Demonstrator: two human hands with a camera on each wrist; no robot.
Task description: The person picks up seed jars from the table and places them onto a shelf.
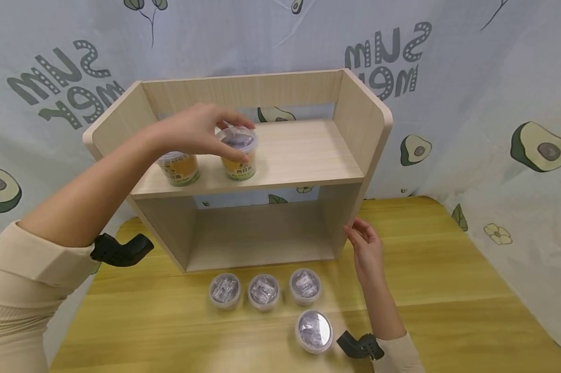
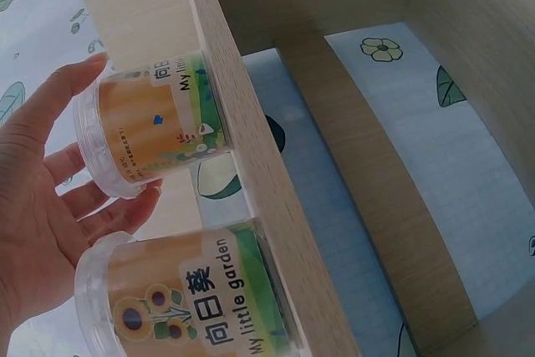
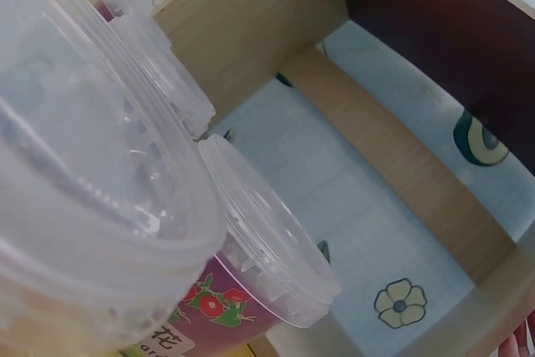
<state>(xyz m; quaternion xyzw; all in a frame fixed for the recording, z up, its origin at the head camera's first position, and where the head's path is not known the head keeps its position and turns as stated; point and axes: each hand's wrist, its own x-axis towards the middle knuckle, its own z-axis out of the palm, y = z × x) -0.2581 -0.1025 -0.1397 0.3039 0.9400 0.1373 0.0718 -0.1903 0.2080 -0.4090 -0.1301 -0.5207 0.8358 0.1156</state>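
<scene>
While the left hand (image 1: 201, 127) held an orange-labelled cup (image 2: 155, 127) near the front edge of the upper board (image 1: 303, 153), the right hand (image 1: 368, 248) lay at the right side panel (image 1: 363, 124) of the pale wooden shelf unit (image 1: 243, 89). The fingers of the left hand were spread to the width of the cup's clear lid and curved about it, thumb in front and others behind; the cup's base appeared to rest on the board. Just beside it, on the left, stood a sunflower-labelled cup (image 1: 180, 170), partly hidden by the forearm in the head view; its label bore the words "My little garden". The fingers of the right hand touched the lower front edge of the panel; whether they gripped it could not be told. On the yellow-brown bench (image 1: 448, 280), before the unit, stood four lidded cups: a left-end cup (image 1: 225, 288), a middle cup (image 1: 263, 291) and a right-end cup (image 1: 305, 285) in a row, with a front cup (image 1: 314, 330) nearer the person. Wrapped packets showed through their lids. One carried a purple label with red flowers, visible in the right wrist view. A pale cloth (image 1: 471, 77) printed with avocados hung behind.
</scene>
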